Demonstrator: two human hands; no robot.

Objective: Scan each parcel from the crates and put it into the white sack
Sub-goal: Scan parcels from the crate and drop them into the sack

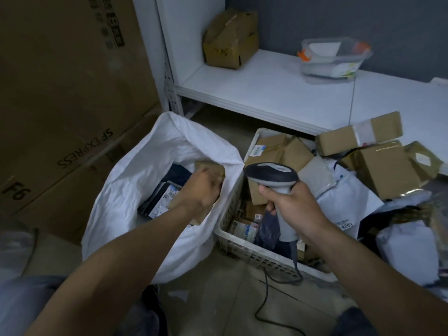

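Left hand (203,187) inside white sack (135,170), blurred, grip unclear. Right hand (294,204) clenches scanner (274,175). Few parcels under left hand; crate (232,236) beneath scanner remains full.

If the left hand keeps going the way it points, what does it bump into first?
Probably the small brown cardboard parcel the left hand is already at, inside the big white woven sack. The picture is blurred there, so I can't tell whether the fingers grip it.

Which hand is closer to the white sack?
Left. The left hand reaches inside the white sack's mouth; the right hand holds the scanner over the crate beside it.
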